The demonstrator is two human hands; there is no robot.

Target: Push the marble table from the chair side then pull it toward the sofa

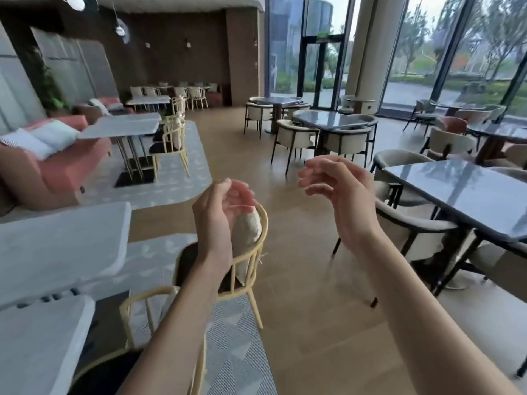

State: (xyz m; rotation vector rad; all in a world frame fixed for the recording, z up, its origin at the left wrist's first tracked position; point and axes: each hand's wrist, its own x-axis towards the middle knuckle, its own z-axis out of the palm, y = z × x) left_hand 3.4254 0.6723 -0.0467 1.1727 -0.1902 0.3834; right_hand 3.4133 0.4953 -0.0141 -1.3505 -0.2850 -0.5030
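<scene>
Hiding: the left hand (221,215) and forearm cover part of the yellow chair (251,260) and its cushion (246,232).
Cut off: the marble table (57,246) runs out of view at the left edge; its base is not visible.
Blur: the table's surface is smeared, veining hard to make out.
Table look: pale grey-white top with rounded corners, at lower left, just beside the chair.
Sofa: pink sofa (57,172) sits beyond the table, white pillows (37,141) on it.
Left hand: raised, fingers loosely curled, grasping nothing.
Right hand (333,189): raised over the floor (299,280), fingers relaxed, released, well apart from the table.
</scene>
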